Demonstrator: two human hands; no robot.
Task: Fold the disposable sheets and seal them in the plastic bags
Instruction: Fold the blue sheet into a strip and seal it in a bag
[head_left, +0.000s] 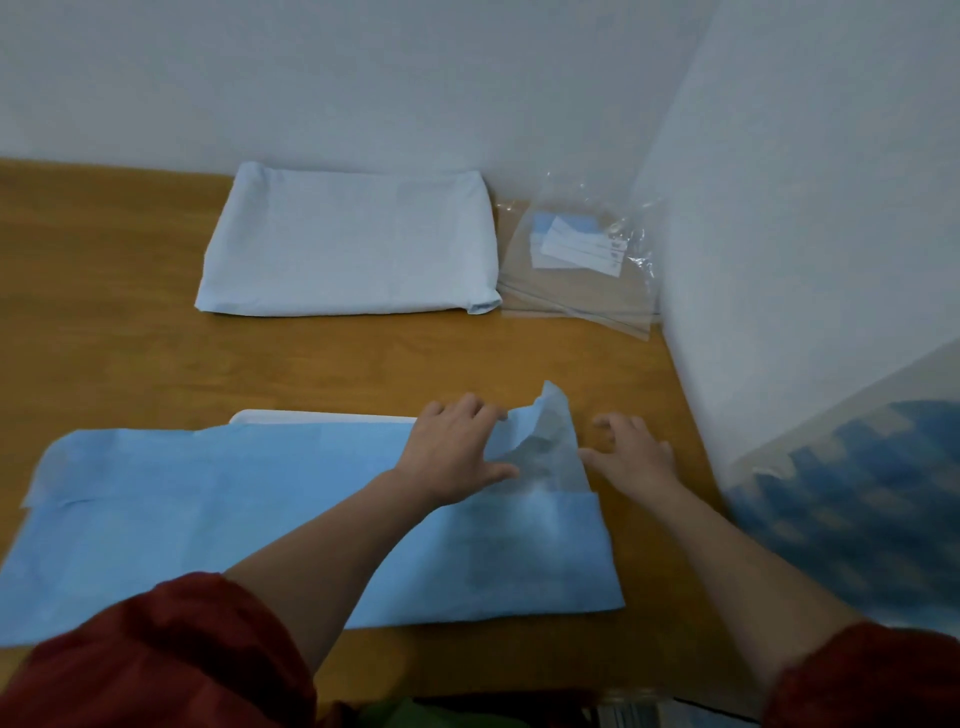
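Crooked-fold risk: thin blue nonwoven sheet (249, 519)
Pressing with spread-fingered left hand (457, 452), right hand (631, 452) loose, empty; could crease upturned corner (551, 415) askew.

Folded sheet (347, 244) behind, plastic bags (576, 270) to its right, spread sheet (208, 519) in front

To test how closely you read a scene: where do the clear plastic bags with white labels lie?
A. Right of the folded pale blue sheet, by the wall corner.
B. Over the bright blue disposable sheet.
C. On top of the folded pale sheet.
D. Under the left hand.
A: the clear plastic bags lie on the brown wooden table just right of the folded pale blue sheet.
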